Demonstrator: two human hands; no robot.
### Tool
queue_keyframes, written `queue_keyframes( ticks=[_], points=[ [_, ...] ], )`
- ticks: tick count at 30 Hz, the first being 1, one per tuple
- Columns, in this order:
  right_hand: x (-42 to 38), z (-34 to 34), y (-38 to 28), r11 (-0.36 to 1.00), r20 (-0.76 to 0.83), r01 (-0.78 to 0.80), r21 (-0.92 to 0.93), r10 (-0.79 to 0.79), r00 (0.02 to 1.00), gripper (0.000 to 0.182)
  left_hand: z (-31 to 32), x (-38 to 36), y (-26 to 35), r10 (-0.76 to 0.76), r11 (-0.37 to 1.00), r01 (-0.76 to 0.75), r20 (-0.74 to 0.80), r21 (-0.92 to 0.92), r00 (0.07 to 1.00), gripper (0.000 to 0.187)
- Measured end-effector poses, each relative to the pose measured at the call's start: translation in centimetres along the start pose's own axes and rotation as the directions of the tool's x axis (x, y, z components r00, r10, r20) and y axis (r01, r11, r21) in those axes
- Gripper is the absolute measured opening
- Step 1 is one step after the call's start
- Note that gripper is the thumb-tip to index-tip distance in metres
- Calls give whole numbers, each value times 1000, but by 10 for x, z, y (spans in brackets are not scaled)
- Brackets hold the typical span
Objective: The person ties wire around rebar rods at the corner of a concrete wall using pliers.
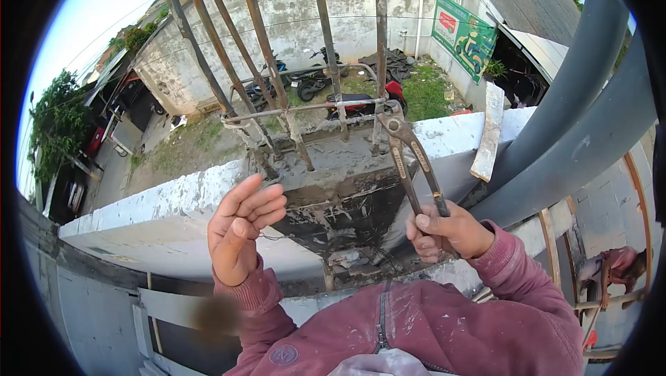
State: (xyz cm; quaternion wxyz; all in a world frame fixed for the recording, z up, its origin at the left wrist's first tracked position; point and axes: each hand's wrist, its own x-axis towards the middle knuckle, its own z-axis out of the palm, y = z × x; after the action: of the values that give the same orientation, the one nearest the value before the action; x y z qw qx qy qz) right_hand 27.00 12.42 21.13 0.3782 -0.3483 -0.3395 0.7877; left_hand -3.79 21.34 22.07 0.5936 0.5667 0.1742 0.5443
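Observation:
My right hand (447, 232) is wrapped round the handles of a pair of long steel pincers (411, 150). Their jaws point up and away, right beside a vertical rebar (381, 43) and the corner of a bent steel stirrup (305, 107). My left hand (243, 230) is raised in front of the concrete column, palm turned inward, fingers stretched out and thumb apart. A thin wire (270, 238) shows beside its palm; whether the hand touches it cannot be made out. Several rebars (260, 36) rise from the rough column top (326, 157), with the stirrup around them.
A white wall ledge (159, 199) runs to both sides of the column. On its right part rests a pale strip of board (490, 133), near thick grey pipes (576, 84). Motorbikes (354, 107) stand in the yard below. Another person (617, 275) is at lower right, by wooden framing.

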Motion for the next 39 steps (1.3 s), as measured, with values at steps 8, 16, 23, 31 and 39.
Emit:
queue_keyframes(
  ticks=[8,16,23,31,39],
  points=[
    [1,24,-38,947,100,233,-223,-215,971,61,83,55,-27,164,957,-160,4,242,986,24],
    [-43,6,-26,948,26,238,-210,-238,971,76,105,106,-30,590,-54,-585,498,810,636,43],
    [-37,-5,-33,981,-53,28,-191,-39,998,71,105,122,-31,471,43,-469,396,882,788,66],
    [-27,-5,-44,989,24,-31,-143,35,999,69,98,124,-34,483,37,-498,421,866,768,69],
    [-23,-13,-43,961,285,-89,263,10,958,52,98,123,-34,425,-11,-400,367,916,828,71]
  ],
)
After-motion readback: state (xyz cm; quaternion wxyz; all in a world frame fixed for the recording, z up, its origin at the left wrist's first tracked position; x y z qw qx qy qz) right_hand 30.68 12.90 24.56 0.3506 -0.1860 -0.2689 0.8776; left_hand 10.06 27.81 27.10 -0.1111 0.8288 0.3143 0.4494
